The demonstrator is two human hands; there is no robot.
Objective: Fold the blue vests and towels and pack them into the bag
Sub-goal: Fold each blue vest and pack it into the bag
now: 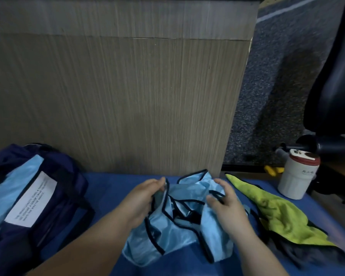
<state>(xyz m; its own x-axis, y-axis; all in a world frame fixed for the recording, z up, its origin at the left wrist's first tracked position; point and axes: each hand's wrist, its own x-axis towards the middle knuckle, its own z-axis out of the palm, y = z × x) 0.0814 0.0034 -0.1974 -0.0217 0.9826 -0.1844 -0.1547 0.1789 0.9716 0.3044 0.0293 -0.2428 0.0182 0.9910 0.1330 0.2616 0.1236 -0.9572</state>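
Blue vest [177, 232] lies bunched on the blue counter [112, 188] straight in front of you. Its black-trimmed edges are tangled across each other, so nothing about it is folded yet.

Your left hand [141, 202] sits on the vest's left side, with its fingers [157, 185] curled in and pinching a trimmed edge. Your right hand [227, 206] is on the vest's right side, and its fingers [220, 185] bend over the fabric where a loop of trim passes under them. That looks like a grip, though the thumb hides part of it. Holding opposite edges this way makes sense. You likely need to draw the cloth apart and find the arm and neck openings before any fold will lie flat.

Left of the vest, well apart from it, the navy bag [54, 196] rests on the counter with a pale blue panel and a white label facing up. That placement keeps it near enough for packing. I cannot tell whether its mouth is open.

Just right of the vest lies a green towel [277, 214], spread loosely over a dark cloth [307, 253] and probably waiting its turn. Beyond the towel, to the vest's far right, stands a white cup [297, 178]. Wide sweeps of cloth could knock it.

Behind the vest a wood-grain panel [118, 96] rises at the back of the counter. An office chair [335, 76] stands off to the far right.
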